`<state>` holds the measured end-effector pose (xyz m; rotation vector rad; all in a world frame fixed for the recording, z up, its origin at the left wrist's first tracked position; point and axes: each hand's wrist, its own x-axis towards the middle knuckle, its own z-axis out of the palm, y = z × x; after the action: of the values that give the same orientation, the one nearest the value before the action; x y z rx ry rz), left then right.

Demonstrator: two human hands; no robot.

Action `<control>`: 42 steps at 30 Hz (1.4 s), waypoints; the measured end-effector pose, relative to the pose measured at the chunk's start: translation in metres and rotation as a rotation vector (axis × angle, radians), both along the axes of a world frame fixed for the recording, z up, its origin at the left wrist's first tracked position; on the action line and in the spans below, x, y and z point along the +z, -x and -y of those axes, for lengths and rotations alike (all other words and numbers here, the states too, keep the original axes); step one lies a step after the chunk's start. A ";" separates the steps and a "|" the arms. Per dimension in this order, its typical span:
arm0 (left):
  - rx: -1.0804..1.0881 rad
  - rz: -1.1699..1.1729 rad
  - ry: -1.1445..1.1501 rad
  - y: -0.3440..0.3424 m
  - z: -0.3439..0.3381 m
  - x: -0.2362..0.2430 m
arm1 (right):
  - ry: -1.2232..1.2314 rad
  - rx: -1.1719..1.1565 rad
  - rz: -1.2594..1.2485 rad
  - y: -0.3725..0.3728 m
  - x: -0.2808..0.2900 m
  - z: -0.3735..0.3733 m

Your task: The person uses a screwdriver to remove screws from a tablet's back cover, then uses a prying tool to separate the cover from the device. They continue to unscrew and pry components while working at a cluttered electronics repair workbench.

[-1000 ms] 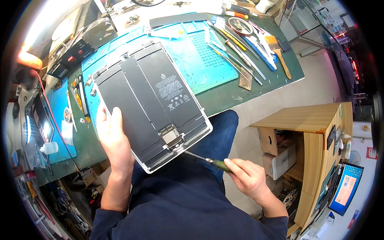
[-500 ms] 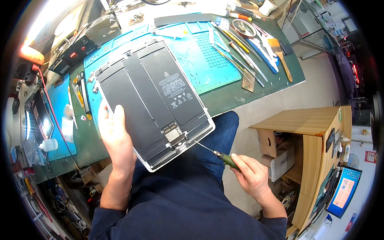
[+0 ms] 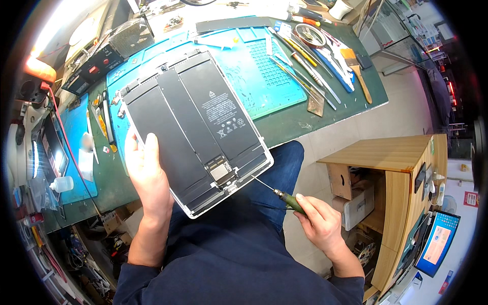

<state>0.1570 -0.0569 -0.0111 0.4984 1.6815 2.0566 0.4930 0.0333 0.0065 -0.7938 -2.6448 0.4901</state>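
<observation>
Green bench (image 3: 290, 129) beyond both hands. Left hand (image 3: 152, 180) grips opened tablet (image 3: 190, 140), right hand (image 3: 323, 221) grips screwdriver (image 3: 277, 193); slip could gouge battery (image 3: 216, 114) between them.

- Most fingers of the left hand (image 3: 151, 178) are hiding beneath the tablet (image 3: 195, 129).
- The right hand (image 3: 321, 223) is covering the rear of the green-handled tool (image 3: 278, 193).
- From here its tip is looking too fine to tell if it's touching the tablet.
- The tablet is blocking part of the blue mat (image 3: 256, 101).
- A black cable (image 3: 198, 4) is running off the top edge.
</observation>
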 end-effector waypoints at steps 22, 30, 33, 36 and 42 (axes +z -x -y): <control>-0.006 -0.001 -0.011 0.001 0.000 -0.002 | 0.032 0.041 -0.021 0.004 -0.004 0.007; 0.003 -0.015 -0.010 0.002 -0.001 -0.004 | 0.030 0.071 -0.020 0.008 -0.004 0.009; -0.020 0.016 -0.030 0.003 0.001 -0.004 | 0.038 0.087 -0.013 0.010 -0.003 0.011; -0.020 0.021 -0.032 0.002 0.000 -0.003 | 0.049 0.108 -0.008 0.012 -0.001 0.011; -0.005 0.015 -0.022 0.001 0.000 -0.004 | 0.026 0.101 -0.009 0.013 0.001 0.010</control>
<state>0.1558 -0.0565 -0.0147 0.4933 1.6490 2.0724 0.4799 0.0235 0.0073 -0.6660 -2.6851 0.5547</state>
